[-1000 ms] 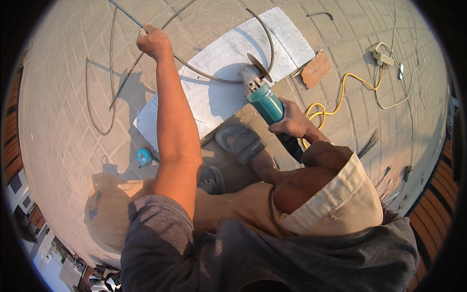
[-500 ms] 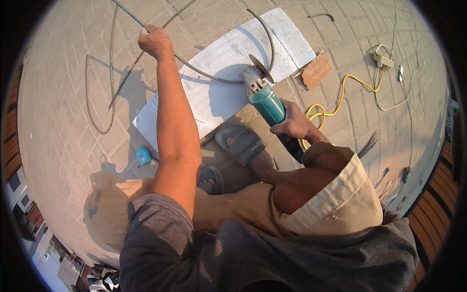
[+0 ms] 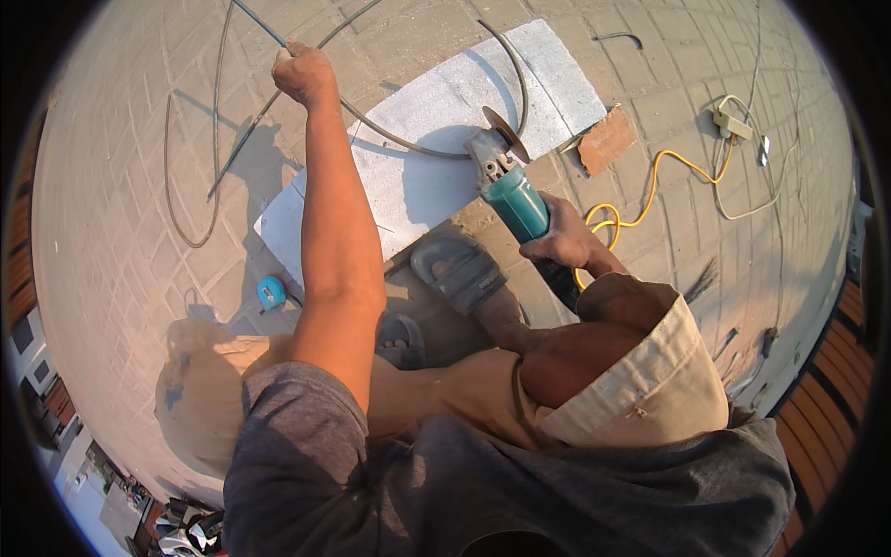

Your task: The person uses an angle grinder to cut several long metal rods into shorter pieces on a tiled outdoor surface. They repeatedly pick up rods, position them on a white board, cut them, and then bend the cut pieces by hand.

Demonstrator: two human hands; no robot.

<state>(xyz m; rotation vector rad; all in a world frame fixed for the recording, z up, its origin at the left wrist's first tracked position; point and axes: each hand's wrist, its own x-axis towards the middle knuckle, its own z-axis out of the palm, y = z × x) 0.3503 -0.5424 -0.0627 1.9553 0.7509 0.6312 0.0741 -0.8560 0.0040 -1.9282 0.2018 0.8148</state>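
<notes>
At the upper left, my left hand (image 3: 302,72) is closed round a thin straight blue-grey rod (image 3: 260,22). My right hand (image 3: 561,232) grips the teal body of an angle grinder (image 3: 513,204), whose disc (image 3: 510,141) is tilted over a white sheet (image 3: 552,79) on the pavers. A bent grey rod or cable (image 3: 399,136) curves across the sheet close by the grinder head; whether the disc touches anything I cannot tell. More thin looped rods (image 3: 169,176) lie to the left.
A turquoise tape measure (image 3: 271,292) lies by my left forearm. A broken brown tile (image 3: 605,139) lies right of the sheet. A yellow cord (image 3: 661,158) runs to a power strip (image 3: 731,126). My sandalled foot (image 3: 464,278) is below the sheet; slatted wood (image 3: 828,390) borders the lower right.
My left hand and its rod have shifted a little right and up. The grinder and my right hand have moved slightly right and down. Both grips look the same.
</notes>
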